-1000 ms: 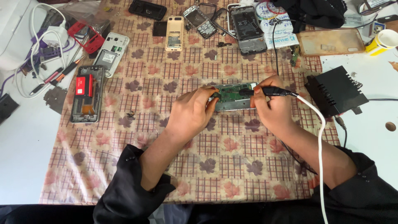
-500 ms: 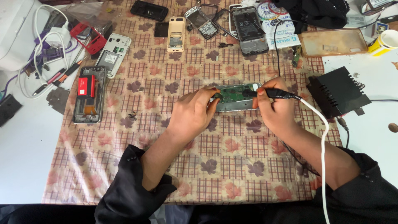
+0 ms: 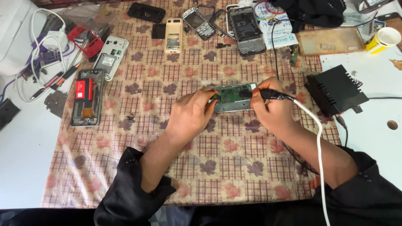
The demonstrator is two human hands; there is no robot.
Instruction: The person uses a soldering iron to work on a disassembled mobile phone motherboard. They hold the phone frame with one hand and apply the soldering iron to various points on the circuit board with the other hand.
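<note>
On the checked cloth (image 3: 125, 175), both forearms reach forward to the table's middle. The left hand (image 3: 190, 115) pinches the opened phone (image 3: 233, 98); the right hand (image 3: 270, 111) grips a black tool (image 3: 272, 94), tip on its green board. It seems board repair work; steadiness is needed. A black box (image 3: 335, 90) lies farther right.

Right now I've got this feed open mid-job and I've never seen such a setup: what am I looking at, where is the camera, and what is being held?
There is no machine: these are a person's two bare hands, seen from a camera worn on their head, looking down. The left hand steadies an opened phone with a green board, lying on a checked cloth. The right hand holds a black tool with a white cable, its tip at the board. Around lie other opened phones, a yellow cup and a black box.
</note>
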